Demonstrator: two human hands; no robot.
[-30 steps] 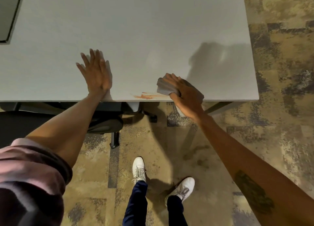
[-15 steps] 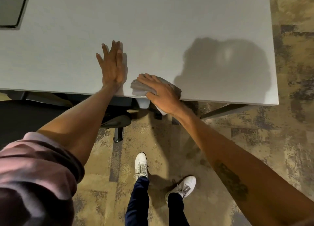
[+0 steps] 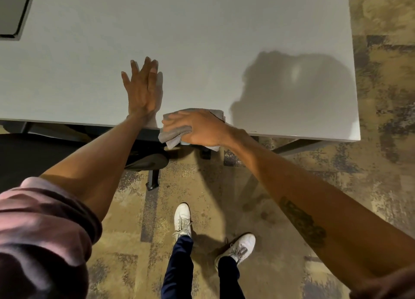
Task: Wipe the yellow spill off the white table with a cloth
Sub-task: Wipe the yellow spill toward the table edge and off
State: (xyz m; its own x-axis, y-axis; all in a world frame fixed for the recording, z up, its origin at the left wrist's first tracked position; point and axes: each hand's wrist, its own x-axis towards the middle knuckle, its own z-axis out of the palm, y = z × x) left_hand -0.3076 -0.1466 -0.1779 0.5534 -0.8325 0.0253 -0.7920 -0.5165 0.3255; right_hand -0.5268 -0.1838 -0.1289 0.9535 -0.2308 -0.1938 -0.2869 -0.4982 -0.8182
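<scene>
My right hand [image 3: 197, 128] presses a grey cloth [image 3: 174, 133] against the near edge of the white table [image 3: 202, 40]. Part of the cloth hangs over the edge below my fingers. My left hand [image 3: 141, 89] lies flat on the tabletop just left of the cloth, fingers together and holding nothing. No yellow spill shows on the table; the spot where it lay is covered by the cloth and my right hand.
A dark flat panel [image 3: 13, 9] sits at the table's far left corner. A black office chair [image 3: 143, 161] stands under the table edge below my left arm. My feet in white shoes [image 3: 183, 220] stand on patterned carpet. The table's right edge [image 3: 354, 85] lies beyond my shadow.
My right hand slid the cloth leftward along the near edge over the orange-yellow streak, which no longer shows. The cloth now hangs partly over the edge. My left hand has stayed flat on the table.
</scene>
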